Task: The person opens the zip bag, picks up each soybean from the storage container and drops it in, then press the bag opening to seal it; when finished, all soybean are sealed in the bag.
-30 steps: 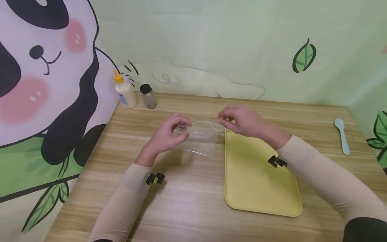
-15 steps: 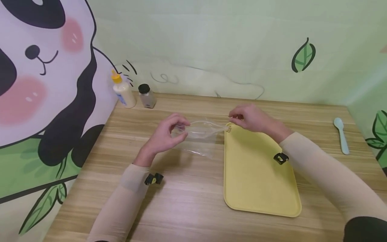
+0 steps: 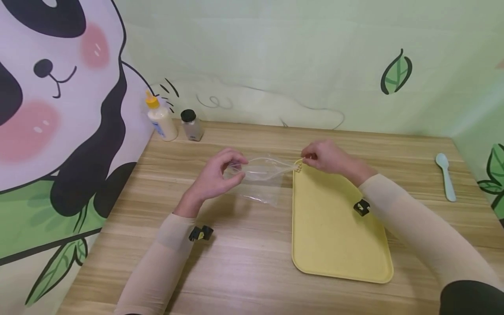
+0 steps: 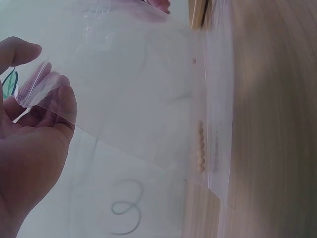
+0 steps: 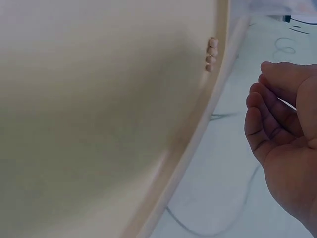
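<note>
My left hand (image 3: 214, 175) holds a clear plastic zip bag (image 3: 257, 190) by its left side, with the bag's mouth spread. Several small wooden beads (image 4: 200, 148) lie in a row along the bag's bottom in the left wrist view. The bag's right end reaches the corner of a yellow tray (image 3: 340, 232), where several more beads (image 3: 298, 167) sit against the rim. Just right of those beads hovers my right hand (image 3: 327, 156), fingers loosely bent. In the right wrist view, no bead shows between its fingertips (image 5: 267, 67), which are apart from the tray's beads (image 5: 211, 54).
A glue-like bottle with a yellow cap (image 3: 162, 122) and a small jar with a black lid (image 3: 192, 127) stand at the back left of the wooden table (image 3: 244, 262). A pale blue spoon (image 3: 446, 177) lies at the far right. A painted wall (image 3: 275, 65) closes the back.
My right hand has moved right, from the bag's mouth to beside the beads at the tray's corner, uncovering them. The left hand and the bag have stayed nearly still.
</note>
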Demonstrator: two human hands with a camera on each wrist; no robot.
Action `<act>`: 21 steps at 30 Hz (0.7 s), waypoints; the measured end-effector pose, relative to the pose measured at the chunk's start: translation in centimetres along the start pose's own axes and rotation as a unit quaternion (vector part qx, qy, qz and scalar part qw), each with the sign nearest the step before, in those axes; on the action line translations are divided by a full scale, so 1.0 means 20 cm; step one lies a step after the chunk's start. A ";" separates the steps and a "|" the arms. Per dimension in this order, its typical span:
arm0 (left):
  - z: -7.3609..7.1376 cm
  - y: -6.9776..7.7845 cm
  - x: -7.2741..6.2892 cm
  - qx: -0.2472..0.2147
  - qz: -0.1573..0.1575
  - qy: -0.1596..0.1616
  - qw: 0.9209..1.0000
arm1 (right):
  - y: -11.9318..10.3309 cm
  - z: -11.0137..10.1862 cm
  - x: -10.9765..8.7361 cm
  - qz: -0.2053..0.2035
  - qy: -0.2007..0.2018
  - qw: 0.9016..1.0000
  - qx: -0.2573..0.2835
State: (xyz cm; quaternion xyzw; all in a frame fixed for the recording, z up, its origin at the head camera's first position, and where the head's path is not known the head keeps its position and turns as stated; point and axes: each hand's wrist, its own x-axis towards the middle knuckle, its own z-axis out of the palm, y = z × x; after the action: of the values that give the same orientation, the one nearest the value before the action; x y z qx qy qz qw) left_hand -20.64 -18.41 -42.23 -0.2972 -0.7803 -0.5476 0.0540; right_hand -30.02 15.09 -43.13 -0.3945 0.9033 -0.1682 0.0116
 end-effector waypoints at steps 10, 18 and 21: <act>0.00 0.00 0.00 0.000 0.001 0.000 1.000 | 0.00 0.08 0.02 0.008 -0.033 0.999 -0.007; 0.00 0.00 0.00 -0.001 -0.002 0.001 1.000 | -0.01 0.10 0.03 0.024 -0.057 0.998 -0.014; 0.00 0.00 -0.01 -0.001 -0.001 -0.001 1.000 | -0.02 0.11 0.04 0.025 -0.056 0.998 -0.022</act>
State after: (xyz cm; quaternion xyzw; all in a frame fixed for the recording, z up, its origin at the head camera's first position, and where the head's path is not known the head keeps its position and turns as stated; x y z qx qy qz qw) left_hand -20.53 -18.45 -42.23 -0.2968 -0.7801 -0.5483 0.0524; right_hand -29.94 13.70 -44.99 -0.3811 0.9142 -0.1249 0.0579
